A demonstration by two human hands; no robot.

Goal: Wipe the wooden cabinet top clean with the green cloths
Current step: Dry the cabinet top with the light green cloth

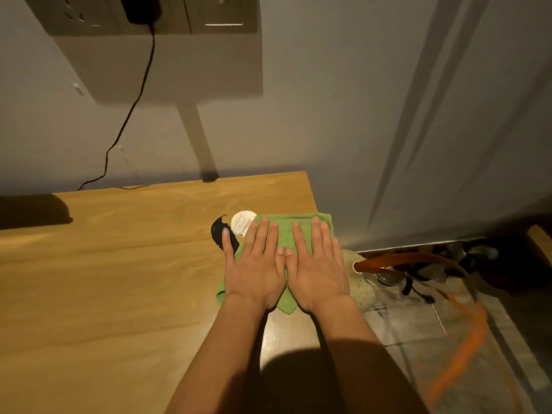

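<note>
A green cloth (pixel 285 231) lies flat near the right edge of the wooden cabinet top (pixel 113 279). My left hand (pixel 254 264) and my right hand (pixel 316 264) press side by side on it, palms down, fingers spread and pointing at the wall. The thumbs touch in the middle. The cloth's far right corner hangs slightly past the cabinet's edge, and most of the cloth is hidden under the hands. Only one cloth can be made out.
A small white round object (pixel 242 222) and a black object (pixel 220 233) lie just left of the cloth's far corner. A black cable (pixel 131 109) runs down the wall from a plug. Right of the cabinet is tiled floor with an orange-rimmed item (pixel 409 259).
</note>
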